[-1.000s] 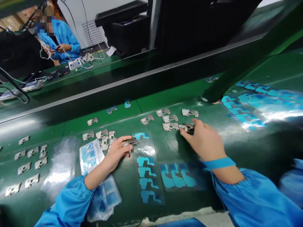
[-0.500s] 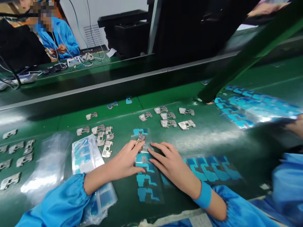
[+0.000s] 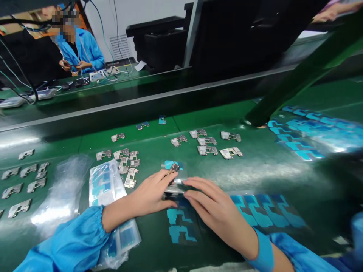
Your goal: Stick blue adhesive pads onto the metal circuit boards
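Observation:
My left hand (image 3: 151,192) pinches a small metal bracket (image 3: 173,168) between thumb and forefinger, over a clear film strip (image 3: 177,211) that carries blue shaped stickers. My right hand (image 3: 211,206) lies next to it, fingers stretched flat on the strip's upper part, pressing it to the green table (image 3: 255,170). Several silver brackets (image 3: 207,145) lie in a group just beyond both hands, and several others (image 3: 126,164) sit to the left of the strip.
Clear plastic bags (image 3: 109,189) lie under my left forearm. Other sticker sheets lie at the near right (image 3: 269,213) and far right (image 3: 309,132). More brackets (image 3: 22,185) line the left edge. A slanted green post (image 3: 295,77) rises on the right. Another person (image 3: 81,51) works at the far left.
My right hand left the bracket group at the upper right and came down flat on the sticker strip beside my left hand. My left hand carried its bracket over the strip.

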### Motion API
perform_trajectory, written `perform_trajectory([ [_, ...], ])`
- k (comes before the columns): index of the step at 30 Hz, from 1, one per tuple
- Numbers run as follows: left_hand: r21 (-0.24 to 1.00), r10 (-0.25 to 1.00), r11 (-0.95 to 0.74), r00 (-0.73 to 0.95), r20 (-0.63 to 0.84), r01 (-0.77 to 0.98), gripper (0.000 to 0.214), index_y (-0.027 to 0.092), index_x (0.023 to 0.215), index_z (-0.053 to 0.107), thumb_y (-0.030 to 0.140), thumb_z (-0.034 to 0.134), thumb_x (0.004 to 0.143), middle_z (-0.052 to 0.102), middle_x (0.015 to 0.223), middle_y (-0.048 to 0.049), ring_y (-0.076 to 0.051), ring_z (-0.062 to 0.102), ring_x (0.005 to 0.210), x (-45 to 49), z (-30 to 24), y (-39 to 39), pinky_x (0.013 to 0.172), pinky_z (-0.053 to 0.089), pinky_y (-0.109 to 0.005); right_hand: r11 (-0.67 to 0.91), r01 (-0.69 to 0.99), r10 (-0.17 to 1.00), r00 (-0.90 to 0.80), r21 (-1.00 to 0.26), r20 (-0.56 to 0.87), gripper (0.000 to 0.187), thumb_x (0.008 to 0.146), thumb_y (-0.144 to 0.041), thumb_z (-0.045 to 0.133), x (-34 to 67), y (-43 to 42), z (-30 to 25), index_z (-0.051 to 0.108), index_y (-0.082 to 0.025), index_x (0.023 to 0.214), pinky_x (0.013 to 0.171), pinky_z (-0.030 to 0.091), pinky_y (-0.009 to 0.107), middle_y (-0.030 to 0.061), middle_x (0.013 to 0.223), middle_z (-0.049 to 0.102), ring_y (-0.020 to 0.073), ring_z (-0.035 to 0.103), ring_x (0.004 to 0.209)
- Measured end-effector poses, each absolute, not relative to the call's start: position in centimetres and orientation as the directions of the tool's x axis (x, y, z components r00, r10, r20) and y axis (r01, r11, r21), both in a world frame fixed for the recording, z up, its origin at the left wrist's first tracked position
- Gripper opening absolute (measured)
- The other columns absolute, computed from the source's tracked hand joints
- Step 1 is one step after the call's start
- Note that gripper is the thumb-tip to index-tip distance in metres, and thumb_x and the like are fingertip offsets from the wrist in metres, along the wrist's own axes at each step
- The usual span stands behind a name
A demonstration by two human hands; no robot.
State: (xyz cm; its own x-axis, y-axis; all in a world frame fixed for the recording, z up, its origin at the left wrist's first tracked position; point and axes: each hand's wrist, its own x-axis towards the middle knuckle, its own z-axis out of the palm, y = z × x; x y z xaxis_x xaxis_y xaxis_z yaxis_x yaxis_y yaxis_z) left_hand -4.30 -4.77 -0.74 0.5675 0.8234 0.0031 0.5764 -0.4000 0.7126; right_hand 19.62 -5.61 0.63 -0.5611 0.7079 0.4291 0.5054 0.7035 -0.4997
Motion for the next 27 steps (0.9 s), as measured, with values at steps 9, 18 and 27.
perform_trajectory([
  [9, 0.978, 0.945, -0.052, 0.325, -0.018, 0.204, 0.066, 0.026, 0.133, 0.056, 0.040, 0.085, 0.075, 0.061, 0.129, -0.0100, -0.029, 0.063, 0.113, -4.7, -0.3, -4.3, 0.098, 0.051, -0.040, 0.137, 0.347, 0.983, -0.162, -0.928, 0.084, 0.021, 0.075, -0.045, 0.083, 22.2, -2.9, 6.5, 0.074, -0.028, 0.084, 0.055, 0.060, 0.030, 0.0037, 0.077, 0.074, 0.0214, 0.070, 0.064],
  [18, 0.989, 0.964, 0.140, 0.223, -0.148, 0.051, 0.048, 0.024, 0.123, 0.051, 0.022, 0.074, 0.081, 0.072, 0.099, -0.0045, -0.023, 0.070, 0.097, -3.9, -0.4, -4.7, 0.092, 0.054, -0.040, -0.256, 0.015, 0.894, -0.376, -0.967, -0.242, 0.026, 0.073, -0.044, 0.083, 18.0, 2.0, 3.5, 0.076, -0.022, 0.084, 0.070, 0.057, 0.031, 0.0044, 0.080, 0.073, 0.0193, 0.067, 0.076],
  [27, 0.985, 0.962, 0.093, 0.241, -0.126, 0.144, 0.049, 0.024, 0.127, 0.068, 0.029, 0.079, 0.079, 0.075, 0.083, -0.0033, -0.018, 0.068, 0.071, -3.8, 0.2, -4.9, 0.069, 0.057, -0.034, -0.267, 0.075, 0.907, -0.316, -0.961, -0.277, 0.030, 0.069, -0.049, 0.085, 18.4, 1.1, 1.0, 0.078, -0.022, 0.079, 0.069, 0.060, 0.032, 0.0099, 0.085, 0.079, 0.0240, 0.073, 0.080],
])
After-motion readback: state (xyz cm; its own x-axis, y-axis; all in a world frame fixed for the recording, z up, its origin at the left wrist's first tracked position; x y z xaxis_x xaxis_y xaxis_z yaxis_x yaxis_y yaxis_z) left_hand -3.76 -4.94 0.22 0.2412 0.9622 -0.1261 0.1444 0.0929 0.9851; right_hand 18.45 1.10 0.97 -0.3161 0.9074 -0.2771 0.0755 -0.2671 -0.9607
